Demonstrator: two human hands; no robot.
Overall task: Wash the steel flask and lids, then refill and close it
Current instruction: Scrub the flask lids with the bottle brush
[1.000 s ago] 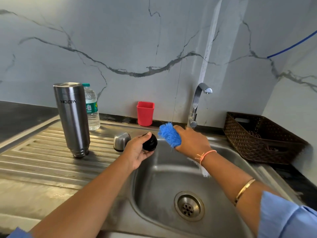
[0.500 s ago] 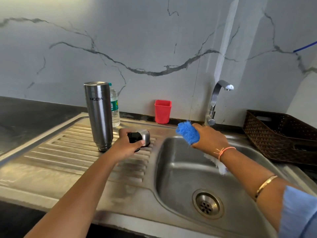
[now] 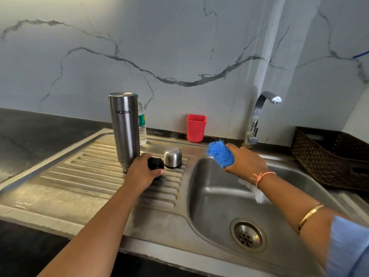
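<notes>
The basin of the steel sink is flanked at its nine o'clock by the ribbed drainboard, on which the steel flask is stood inverted. At the basin's twelve o'clock rim the right hand is closed round a blue brush. At the flask's four o'clock the left hand is curled round the black inner lid, held low at the ribs, with the steel cap set just beside it at two o'clock.
</notes>
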